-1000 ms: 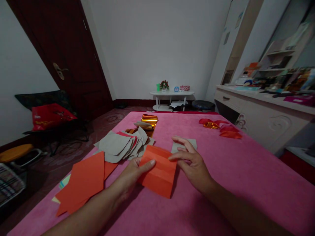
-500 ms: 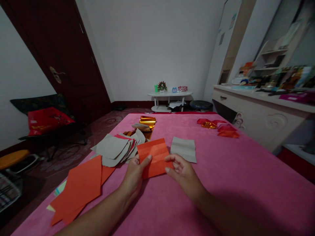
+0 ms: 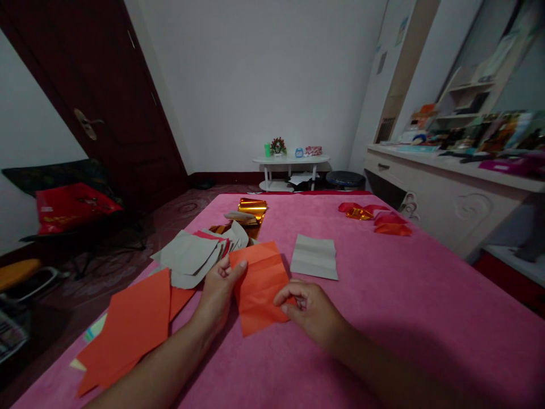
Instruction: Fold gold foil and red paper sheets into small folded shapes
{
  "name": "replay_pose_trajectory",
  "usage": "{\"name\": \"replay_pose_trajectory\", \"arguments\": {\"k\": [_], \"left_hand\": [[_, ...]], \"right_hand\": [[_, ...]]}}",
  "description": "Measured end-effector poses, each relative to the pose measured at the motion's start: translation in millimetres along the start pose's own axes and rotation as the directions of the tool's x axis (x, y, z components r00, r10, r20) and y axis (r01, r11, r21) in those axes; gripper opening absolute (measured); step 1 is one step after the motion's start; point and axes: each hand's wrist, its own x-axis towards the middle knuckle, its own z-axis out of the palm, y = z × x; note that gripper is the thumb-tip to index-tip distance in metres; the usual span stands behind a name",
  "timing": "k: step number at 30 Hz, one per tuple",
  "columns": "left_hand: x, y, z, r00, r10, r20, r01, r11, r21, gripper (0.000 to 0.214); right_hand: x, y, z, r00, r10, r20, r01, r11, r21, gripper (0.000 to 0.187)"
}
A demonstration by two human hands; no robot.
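Both hands hold one creased orange paper sheet (image 3: pixel 259 284) just above the pink cloth (image 3: pixel 383 318). My left hand (image 3: pixel 219 289) pinches its left edge with the thumb on top. My right hand (image 3: pixel 309 309) grips its lower right edge with curled fingers. A folded grey sheet (image 3: pixel 314 257) lies on the cloth just beyond my right hand. A fanned pile of grey and red sheets (image 3: pixel 193 255) lies to the left of my left hand.
Large orange sheets (image 3: pixel 128 326) lie at the near left edge of the cloth. A gold foil roll (image 3: pixel 252 207) sits at the far middle, red and gold folded pieces (image 3: pixel 377 218) at the far right. A cream dresser (image 3: pixel 451 199) stands to the right.
The orange sheet has been lifted off the cloth, turned and brought nearer. My right hand went from flat on it to gripping its right edge, uncovering the grey sheet.
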Motion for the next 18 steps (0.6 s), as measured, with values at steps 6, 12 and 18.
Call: {"name": "replay_pose_trajectory", "arguments": {"k": [6, 12, 18], "left_hand": [[0.3, -2.8, -3.9, 0.996, 0.066, -0.054, -0.062, 0.994, 0.087, 0.077], [0.9, -4.7, -6.5, 0.994, 0.094, -0.054, -0.089, 0.992, 0.090, 0.082], [2.2, -4.7, -7.6, 0.989, 0.145, -0.017, -0.140, 0.975, 0.171, 0.054]], "right_hand": [[0.4, -0.4, -2.6, 0.994, 0.078, 0.077, -0.083, 0.994, 0.072, 0.024], [0.8, -5.8, -4.7, 0.993, 0.076, 0.087, -0.089, 0.984, 0.154, 0.021], [3.0, -6.9, -4.5, 0.997, 0.059, 0.043, -0.065, 0.985, 0.160, 0.017]]}}
